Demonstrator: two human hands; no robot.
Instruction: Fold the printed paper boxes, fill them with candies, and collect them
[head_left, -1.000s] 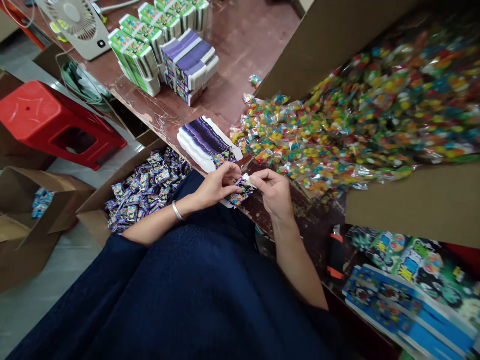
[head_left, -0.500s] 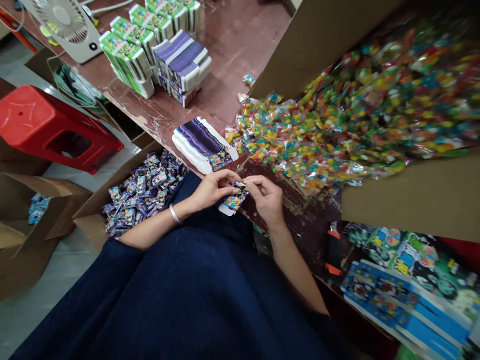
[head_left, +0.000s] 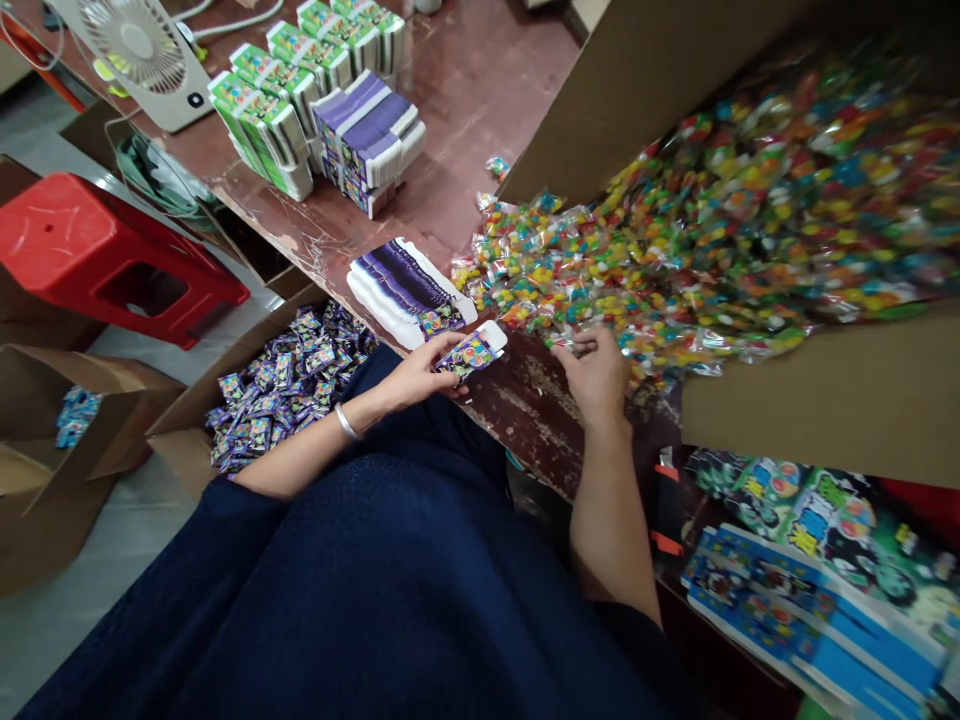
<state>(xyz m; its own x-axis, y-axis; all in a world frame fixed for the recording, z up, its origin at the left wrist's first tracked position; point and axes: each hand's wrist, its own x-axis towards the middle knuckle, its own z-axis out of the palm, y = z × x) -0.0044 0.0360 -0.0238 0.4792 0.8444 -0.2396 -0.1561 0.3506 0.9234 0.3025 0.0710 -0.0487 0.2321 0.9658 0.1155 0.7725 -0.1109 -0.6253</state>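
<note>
Purple box [head_left: 472,354] pinched in my left hand [head_left: 421,378]; best squeezed lightly. Right hand [head_left: 598,380] half-curled at candy bags [head_left: 547,270], hold unclear.

No lettering can be read with certainty. The largest characters, yellow and blue, stand on the dark green printed packaging [head_left: 832,525] at the right, tilted and too soft to make out. Print on the blue cartons [head_left: 874,640] next to it, the small purple box [head_left: 474,354] in the person's left hand [head_left: 421,378] and the banded green bundles [head_left: 259,125] is too small to read.
</note>
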